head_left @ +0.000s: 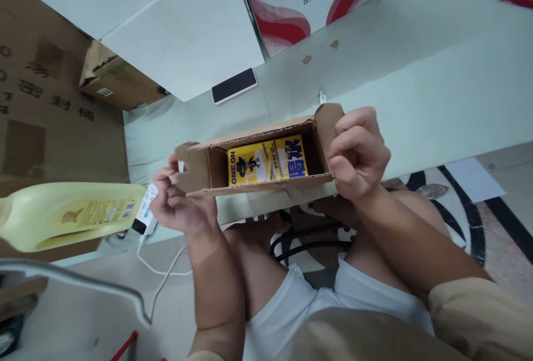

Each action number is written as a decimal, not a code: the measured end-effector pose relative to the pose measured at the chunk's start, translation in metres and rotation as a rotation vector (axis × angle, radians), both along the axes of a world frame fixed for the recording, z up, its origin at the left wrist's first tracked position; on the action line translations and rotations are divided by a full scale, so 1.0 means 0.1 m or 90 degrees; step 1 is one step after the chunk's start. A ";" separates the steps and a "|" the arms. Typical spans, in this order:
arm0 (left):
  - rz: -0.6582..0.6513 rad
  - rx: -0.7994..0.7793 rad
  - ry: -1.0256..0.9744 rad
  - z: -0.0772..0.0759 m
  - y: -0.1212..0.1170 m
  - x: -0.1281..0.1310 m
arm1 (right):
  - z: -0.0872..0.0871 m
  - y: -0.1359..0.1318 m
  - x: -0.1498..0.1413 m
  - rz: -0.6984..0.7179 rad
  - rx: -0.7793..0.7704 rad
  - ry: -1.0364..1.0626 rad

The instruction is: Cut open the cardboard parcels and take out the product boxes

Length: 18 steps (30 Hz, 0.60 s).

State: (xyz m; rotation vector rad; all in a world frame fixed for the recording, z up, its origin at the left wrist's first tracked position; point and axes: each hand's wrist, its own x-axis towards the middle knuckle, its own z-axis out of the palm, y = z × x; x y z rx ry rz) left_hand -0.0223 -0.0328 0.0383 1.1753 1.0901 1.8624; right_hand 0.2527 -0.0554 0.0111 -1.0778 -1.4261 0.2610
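Observation:
A narrow cardboard box (219,168), its top open, stands in front of me at the table's near edge. Inside lies a yellow packet (254,164) with dark blue lettering and a small black figure printed on it. My left hand (183,200) has its fingers curled around the box's left end flap. At the other end, my right hand (360,153) pinches the right flap between thumb and fingers. Both flaps are folded outward.
A phone (234,86) lies on the pale table (416,100) beyond the box. White cartons (187,28) and a red-and-white water carton (316,5) stand behind. On the left are a yellow bottle (83,214), a white device with a cable (145,211) and a large brown carton (62,116).

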 end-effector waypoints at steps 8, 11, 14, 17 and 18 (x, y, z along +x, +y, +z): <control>-0.115 0.006 0.398 0.89 -0.18 0.11 | -0.08 0.01 0.01 0.080 -0.050 0.074; -0.387 -0.290 0.692 1.22 -0.06 0.16 | -0.19 -0.02 -0.01 0.074 -0.087 0.103; -0.414 -0.535 0.736 1.27 0.17 0.18 | -0.26 -0.03 -0.09 0.066 -0.105 0.150; -0.294 -0.661 0.697 1.12 0.40 0.21 | -0.28 -0.02 -0.16 0.059 -0.128 0.215; -0.277 -0.673 0.693 1.05 0.46 0.24 | -0.28 -0.01 -0.18 0.066 -0.136 0.232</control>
